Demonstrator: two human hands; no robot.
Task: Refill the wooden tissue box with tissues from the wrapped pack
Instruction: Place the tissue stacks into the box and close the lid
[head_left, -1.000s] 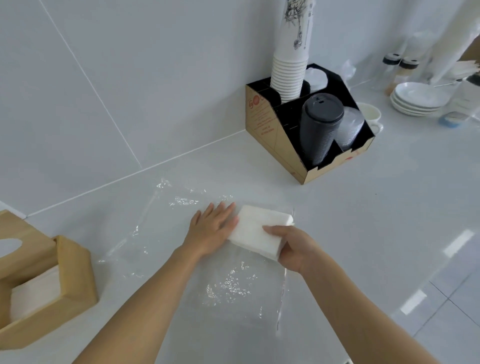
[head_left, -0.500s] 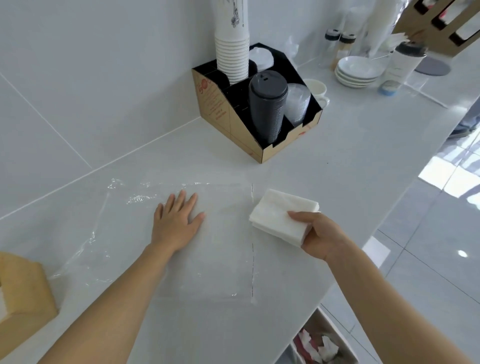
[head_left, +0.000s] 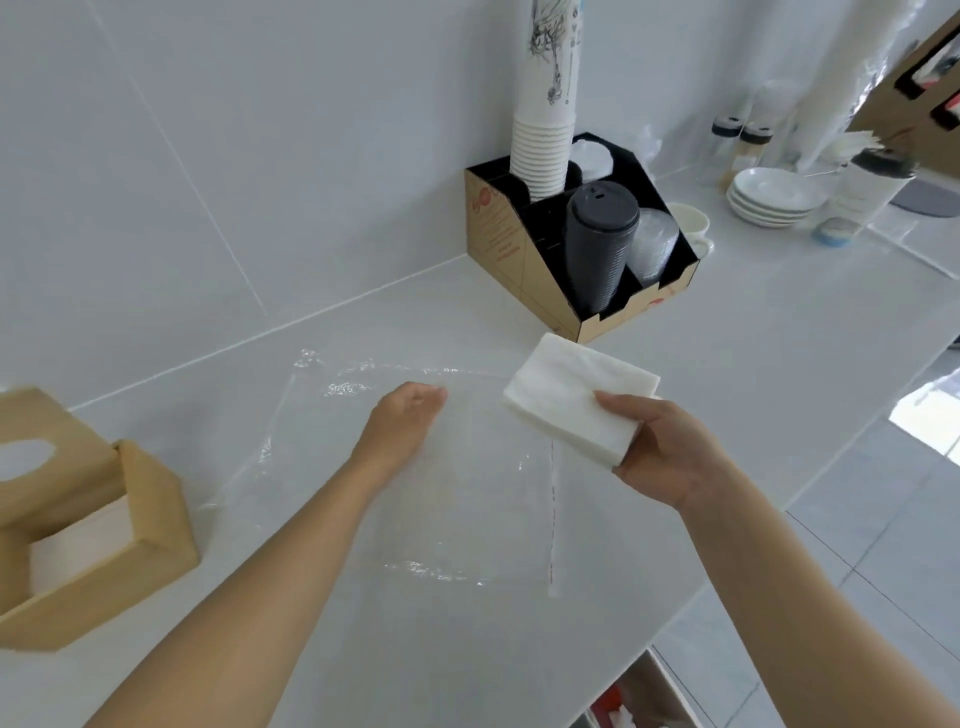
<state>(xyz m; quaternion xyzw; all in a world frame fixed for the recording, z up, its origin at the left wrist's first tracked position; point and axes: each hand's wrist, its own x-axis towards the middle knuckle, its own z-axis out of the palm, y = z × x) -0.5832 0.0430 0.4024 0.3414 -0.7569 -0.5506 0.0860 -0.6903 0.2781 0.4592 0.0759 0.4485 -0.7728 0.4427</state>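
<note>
My right hand (head_left: 670, 457) grips a white stack of tissues (head_left: 566, 395) by its near end and holds it just above the counter, clear of the wrapper. The empty clear plastic wrapper (head_left: 457, 499) lies flat on the white counter. On its far part sits my left hand (head_left: 405, 415), fingers curled into the film. At the left edge the wooden tissue box (head_left: 150, 519) lies tipped, its oval slot facing up-left and its open side showing some white tissues inside.
A cardboard organiser (head_left: 519, 249) with paper cups and black lids stands at the back against the wall. Behind it are a white mug (head_left: 693, 223), stacked saucers (head_left: 774, 197) and jars. The counter edge runs down the right side, with a bin (head_left: 623, 712) below.
My right hand has lifted the tissue stack off the wrapper and moved it to the right. My left hand went from flat on the film to fingers curled on it.
</note>
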